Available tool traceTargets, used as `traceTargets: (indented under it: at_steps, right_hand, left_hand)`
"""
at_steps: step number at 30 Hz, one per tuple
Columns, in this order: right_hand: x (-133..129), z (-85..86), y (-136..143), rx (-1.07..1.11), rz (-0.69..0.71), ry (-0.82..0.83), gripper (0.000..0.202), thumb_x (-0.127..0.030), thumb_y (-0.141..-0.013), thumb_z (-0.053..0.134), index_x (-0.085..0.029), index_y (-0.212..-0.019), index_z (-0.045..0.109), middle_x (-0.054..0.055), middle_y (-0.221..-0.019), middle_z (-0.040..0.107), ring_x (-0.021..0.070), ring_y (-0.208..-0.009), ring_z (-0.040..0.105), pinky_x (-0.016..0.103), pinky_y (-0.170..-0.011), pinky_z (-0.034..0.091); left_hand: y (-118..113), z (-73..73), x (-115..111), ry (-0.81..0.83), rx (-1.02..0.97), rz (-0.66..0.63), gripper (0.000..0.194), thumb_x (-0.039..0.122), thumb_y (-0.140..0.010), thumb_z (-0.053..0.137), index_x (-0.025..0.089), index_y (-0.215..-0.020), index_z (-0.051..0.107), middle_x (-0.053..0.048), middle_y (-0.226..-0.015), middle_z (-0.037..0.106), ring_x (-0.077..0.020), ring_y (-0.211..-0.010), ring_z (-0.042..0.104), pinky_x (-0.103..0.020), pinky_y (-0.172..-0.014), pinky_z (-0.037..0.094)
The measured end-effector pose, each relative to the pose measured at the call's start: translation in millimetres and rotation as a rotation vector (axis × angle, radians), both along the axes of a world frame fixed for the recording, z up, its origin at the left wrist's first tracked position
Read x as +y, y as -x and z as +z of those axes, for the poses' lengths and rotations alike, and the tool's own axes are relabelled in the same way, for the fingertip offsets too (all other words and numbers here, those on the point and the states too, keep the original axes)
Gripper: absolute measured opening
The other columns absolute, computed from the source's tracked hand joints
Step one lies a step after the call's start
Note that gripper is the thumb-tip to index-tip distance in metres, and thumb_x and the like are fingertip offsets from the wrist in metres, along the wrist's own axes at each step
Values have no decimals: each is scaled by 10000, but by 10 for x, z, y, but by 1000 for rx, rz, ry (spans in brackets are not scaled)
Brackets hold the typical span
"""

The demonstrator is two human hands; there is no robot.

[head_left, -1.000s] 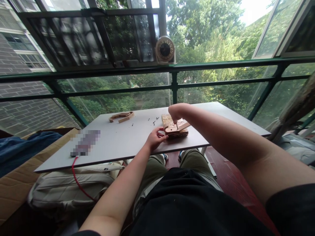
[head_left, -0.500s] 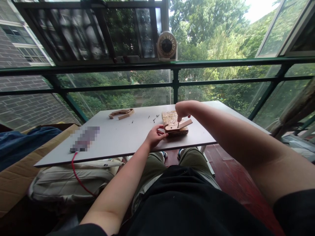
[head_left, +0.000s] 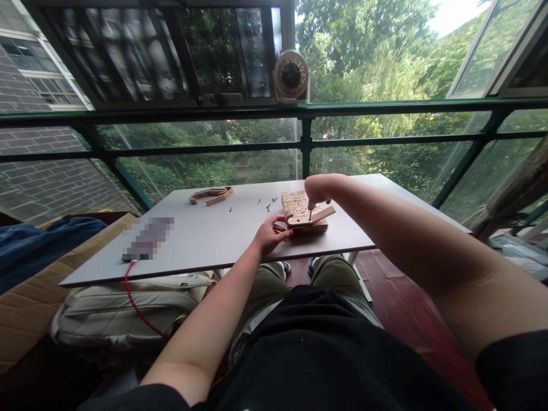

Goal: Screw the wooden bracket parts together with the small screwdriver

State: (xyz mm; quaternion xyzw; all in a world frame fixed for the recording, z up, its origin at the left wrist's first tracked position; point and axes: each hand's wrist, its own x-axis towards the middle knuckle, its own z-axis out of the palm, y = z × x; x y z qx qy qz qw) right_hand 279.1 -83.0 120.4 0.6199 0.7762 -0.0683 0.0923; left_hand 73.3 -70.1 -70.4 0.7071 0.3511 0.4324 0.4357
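A curved, light wooden piece (head_left: 298,220) with holes lies on the near part of a thick, rough wooden block (head_left: 293,200). My left hand (head_left: 269,235) grips the left end of the piece, its thumb low by the block's edge. Above it, my right hand (head_left: 317,188) is closed and bent downward around a screwdriver (head_left: 310,215). Only the thin shaft shows, standing upright with its tip at the wooden piece; the handle is hidden in the fingers. A straight wooden arm of the piece slants off to the right.
Several small screws (head_left: 269,206) lie on the white table (head_left: 205,240), left of the block. Another curved wooden piece (head_left: 218,194) rests at the back left. A blurred phone-like object (head_left: 149,240) with a red cable (head_left: 137,305) is near the left edge. A fan (head_left: 291,75) stands by the railing.
Both hands, the screwdriver and the wooden piece stay nearly in place. The right hand's fingers have shifted very slightly around the screwdriver; the camera view has moved a little.
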Motion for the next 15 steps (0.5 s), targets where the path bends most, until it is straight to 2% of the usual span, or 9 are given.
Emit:
traceTargets:
  at_steps: [2,4,7,10,12,15]
  right_hand:
    - [-50,17,30,-36,0,40,402,-268,-793,782,-57,-1133,740,165,-927,761,300,-788,725,417,-719,574]
    - [-122,38,76,-56,36,59,471,-197,-805,748,-45,-1246,684,142,-874,764,275,-773,719,384,-715,554]
    - [-250,80,143,-61,62,26,584,-143,-798,744,-46,-1357,608,159,-891,766,283,-790,718,379,-738,525]
    - [-334,139,159,-146,102,-19,464,-111,-808,722,-31,-1261,663,177,-920,763,303,-842,707,386,-757,503]
    - [-341,182,132,-192,122,16,351,-116,-851,673,-13,-1186,688,160,-868,763,275,-792,701,378,-743,492]
    - [-290,235,60,-173,141,98,315,-193,-922,619,-21,-1178,679,111,-786,759,207,-679,683,347,-708,472]
  left_hand:
    - [-2,8,-3,-6,8,7,607,372,-685,862,174,-1211,632,-80,-994,737,-132,-728,658,-263,-679,568]
    - [-6,16,-6,-8,14,10,612,380,-686,860,175,-1216,632,-87,-1027,737,-126,-718,648,-260,-669,567]
    - [-12,24,-11,-8,12,5,607,397,-694,852,176,-1215,631,-107,-1143,714,-114,-709,637,-252,-644,565]
    - [-14,22,-10,-5,-7,0,598,405,-705,842,183,-1217,627,-115,-1233,681,-122,-739,655,-252,-643,570]
    - [-11,16,-7,-7,-11,3,592,404,-709,838,186,-1218,629,-111,-1238,680,-124,-747,660,-251,-651,571]
    - [-9,13,-8,-21,-15,18,584,392,-704,840,183,-1210,636,-105,-1224,687,-117,-733,656,-253,-665,572]
